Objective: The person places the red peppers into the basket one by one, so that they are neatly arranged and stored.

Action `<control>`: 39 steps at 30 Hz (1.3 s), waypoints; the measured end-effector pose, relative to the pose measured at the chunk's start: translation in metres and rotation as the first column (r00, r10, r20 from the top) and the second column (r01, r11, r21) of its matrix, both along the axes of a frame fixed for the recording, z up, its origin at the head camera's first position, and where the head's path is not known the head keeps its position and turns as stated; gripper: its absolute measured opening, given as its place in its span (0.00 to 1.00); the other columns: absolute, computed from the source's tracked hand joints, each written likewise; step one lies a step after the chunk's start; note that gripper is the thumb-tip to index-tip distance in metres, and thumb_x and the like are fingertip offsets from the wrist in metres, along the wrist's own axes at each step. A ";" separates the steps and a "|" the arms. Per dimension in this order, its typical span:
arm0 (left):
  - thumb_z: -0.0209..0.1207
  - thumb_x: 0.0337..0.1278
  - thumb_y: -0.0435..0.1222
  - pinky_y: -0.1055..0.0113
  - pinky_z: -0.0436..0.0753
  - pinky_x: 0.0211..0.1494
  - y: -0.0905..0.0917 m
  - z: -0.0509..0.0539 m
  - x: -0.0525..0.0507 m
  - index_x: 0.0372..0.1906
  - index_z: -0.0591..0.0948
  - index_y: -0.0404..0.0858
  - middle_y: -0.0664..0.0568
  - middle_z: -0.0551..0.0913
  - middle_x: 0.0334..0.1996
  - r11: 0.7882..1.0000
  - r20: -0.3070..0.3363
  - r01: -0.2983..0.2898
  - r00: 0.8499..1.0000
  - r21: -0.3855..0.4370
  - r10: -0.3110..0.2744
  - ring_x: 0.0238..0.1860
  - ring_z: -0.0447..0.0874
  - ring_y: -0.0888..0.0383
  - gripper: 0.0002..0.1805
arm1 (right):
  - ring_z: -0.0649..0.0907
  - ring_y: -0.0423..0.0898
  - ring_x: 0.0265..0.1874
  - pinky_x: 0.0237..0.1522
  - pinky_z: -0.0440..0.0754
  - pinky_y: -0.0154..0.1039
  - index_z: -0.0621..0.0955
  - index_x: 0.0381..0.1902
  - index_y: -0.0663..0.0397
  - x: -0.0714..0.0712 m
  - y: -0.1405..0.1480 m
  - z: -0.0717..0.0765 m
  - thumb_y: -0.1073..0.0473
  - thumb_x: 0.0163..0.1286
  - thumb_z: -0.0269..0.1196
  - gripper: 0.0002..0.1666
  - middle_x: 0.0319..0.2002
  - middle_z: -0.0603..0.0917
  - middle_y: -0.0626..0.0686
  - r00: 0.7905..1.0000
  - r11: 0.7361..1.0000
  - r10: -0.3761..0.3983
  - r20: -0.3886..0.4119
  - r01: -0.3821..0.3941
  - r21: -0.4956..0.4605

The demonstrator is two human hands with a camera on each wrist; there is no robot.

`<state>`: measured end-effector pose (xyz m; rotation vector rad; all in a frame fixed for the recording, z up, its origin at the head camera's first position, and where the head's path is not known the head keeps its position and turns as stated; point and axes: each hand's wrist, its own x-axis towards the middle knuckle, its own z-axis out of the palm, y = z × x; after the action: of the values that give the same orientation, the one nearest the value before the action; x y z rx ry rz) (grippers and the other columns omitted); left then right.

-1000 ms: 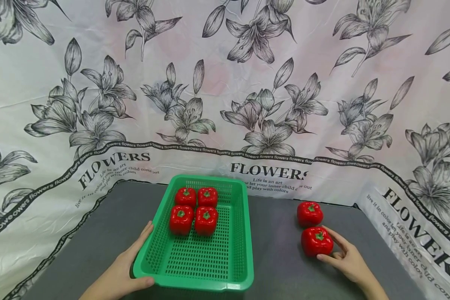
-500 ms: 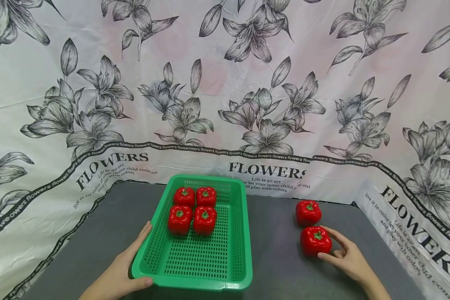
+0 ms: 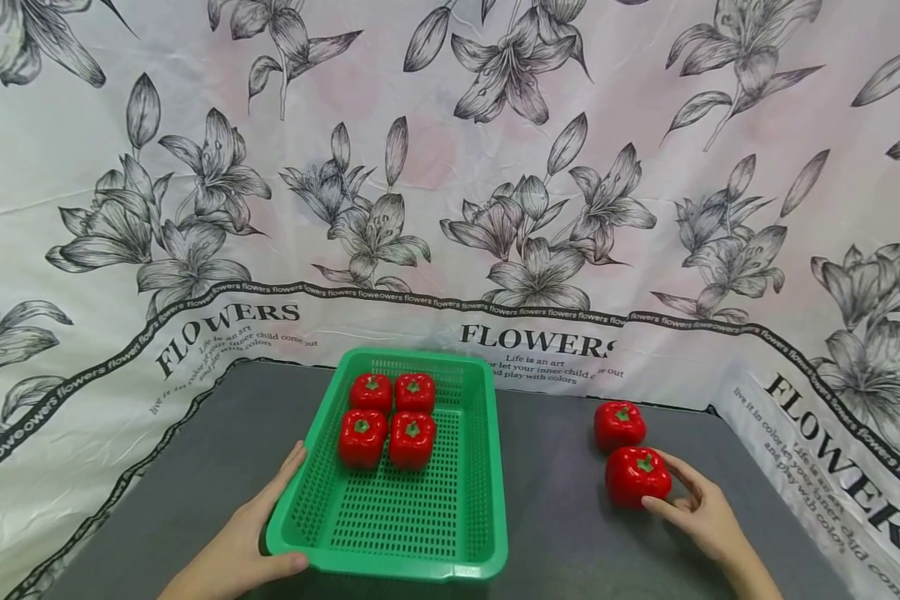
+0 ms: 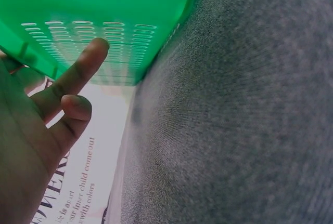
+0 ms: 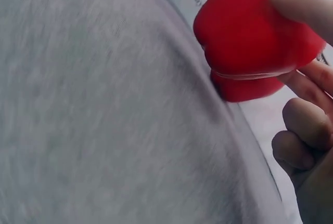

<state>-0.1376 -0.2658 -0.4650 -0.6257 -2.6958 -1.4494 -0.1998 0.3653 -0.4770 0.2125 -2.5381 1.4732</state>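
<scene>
In the head view, a green basket (image 3: 468, 467) stands on the grey table, with several red bell peppers (image 3: 387, 421) grouped in its far left part. My left hand (image 3: 242, 533) holds the basket's near left corner, thumb at the front edge and fingers along the left side. The left wrist view shows two fingers of that hand (image 4: 44, 109) beside the slotted wall. To the right of the basket, my right hand (image 3: 701, 508) grips a red bell pepper (image 3: 633, 479) between thumb and fingers, the pepper slightly tilted. Another bell pepper (image 3: 619, 425) sits just behind it.
A white cloth (image 3: 390, 329) printed with flowers hangs behind and at both sides of the grey table (image 3: 547, 517). Bare tabletop lies between the basket and the right-hand peppers.
The bell pepper in my right hand has moved slightly up and right in view and tilted. My left hand and the basket stay in place.
</scene>
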 end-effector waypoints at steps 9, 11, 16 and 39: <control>0.68 0.65 0.45 0.66 0.74 0.67 0.001 0.000 0.001 0.88 0.45 0.59 0.52 0.45 0.88 1.000 -0.060 -0.007 0.998 -0.020 0.006 0.75 0.43 0.87 0.56 | 0.80 0.47 0.14 0.25 0.80 0.35 0.71 0.74 0.62 -0.005 -0.027 0.038 0.72 0.71 0.68 0.35 0.61 0.79 0.24 0.987 0.993 0.080 -0.143 -0.092 -0.079; 0.68 0.65 0.45 0.67 0.74 0.67 0.001 0.000 0.001 0.88 0.45 0.59 0.52 0.45 0.88 1.000 -0.054 -0.009 0.999 -0.015 0.008 0.75 0.43 0.87 0.57 | 0.85 0.46 0.19 0.32 0.85 0.32 0.71 0.74 0.63 -0.009 -0.038 0.049 0.73 0.70 0.68 0.36 0.61 0.79 0.24 0.980 0.991 0.100 -0.172 -0.113 -0.067; 0.69 0.64 0.44 0.66 0.74 0.67 0.001 -0.001 0.001 0.88 0.45 0.59 0.51 0.45 0.87 0.999 -0.059 -0.020 0.998 -0.028 0.019 0.75 0.44 0.87 0.57 | 0.90 0.49 0.33 0.40 0.86 0.31 0.70 0.75 0.62 -0.020 -0.071 0.077 0.66 0.69 0.73 0.40 0.65 0.81 0.43 0.985 0.998 0.069 -0.158 -0.069 0.000; 0.70 0.63 0.44 0.66 0.75 0.66 0.001 -0.004 0.000 0.89 0.46 0.56 0.50 0.45 0.88 1.000 -0.065 -0.008 0.998 -0.014 0.007 0.76 0.47 0.84 0.58 | 0.92 0.56 0.41 0.48 0.87 0.46 0.73 0.78 0.55 -0.047 -0.218 0.143 0.52 0.63 0.79 0.48 0.71 0.80 0.58 0.978 0.977 0.203 -0.044 -0.206 -0.057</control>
<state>-0.1373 -0.2646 -0.4686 -0.6504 -2.6588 -1.3838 -0.2464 0.1472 -0.3340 0.5012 -2.4988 1.5999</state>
